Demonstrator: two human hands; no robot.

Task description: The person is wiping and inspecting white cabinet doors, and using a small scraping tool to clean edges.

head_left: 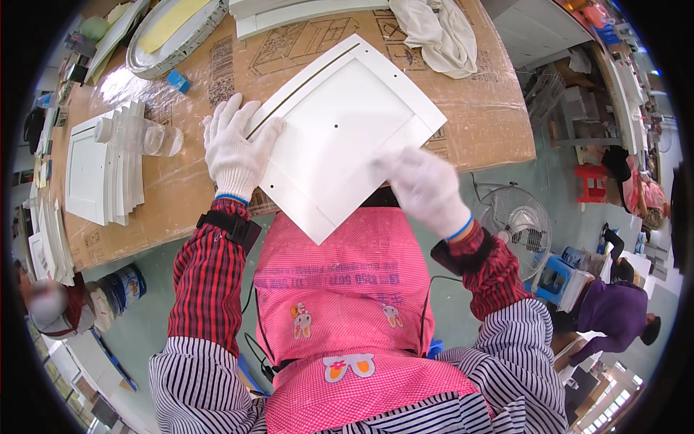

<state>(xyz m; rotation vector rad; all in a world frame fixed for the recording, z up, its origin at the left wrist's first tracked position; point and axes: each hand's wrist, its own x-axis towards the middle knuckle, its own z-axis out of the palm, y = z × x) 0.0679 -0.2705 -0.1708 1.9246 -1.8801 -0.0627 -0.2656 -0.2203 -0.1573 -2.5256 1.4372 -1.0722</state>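
Note:
A white framed panel (340, 137) with a dark groove along one edge and small dark holes lies tilted on the brown work table, its near corner jutting past the table's edge. My left hand (238, 141), in a white knit glove, rests against the panel's left corner. Its fingers are spread, with the thumb lying on the panel. Over the panel's right near side is my gloved right hand (426, 188), smeared by motion. Its fingertips are too blurred to show whether they hold anything.
Stacked white panels (101, 170) and a clear bottle (155, 137) stand at left. A small blue block (178, 81), a round tray (141, 58) and a white cloth (441, 36) lie farther back. A floor fan (517, 224) stands right; other people are at both sides.

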